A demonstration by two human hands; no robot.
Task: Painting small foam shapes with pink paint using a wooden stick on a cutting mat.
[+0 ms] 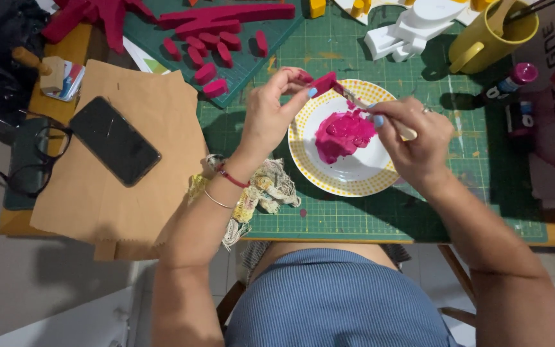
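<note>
A small magenta piece (323, 83) is pinched in the left hand (271, 115) above the plate (309, 164); a brush (380, 115), gripped by the closed right hand (419, 138), is touched to it.

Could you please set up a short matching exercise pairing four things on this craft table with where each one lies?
Things:
1. phone
2. plate
3. yellow mug
4. glasses

Places:
A. far right corner of the green mat
B. on the brown paper
C. left edge of the table, beside the paper
D. under both hands, holding pink paint

Pairs: 1-B, 2-D, 3-A, 4-C
</note>
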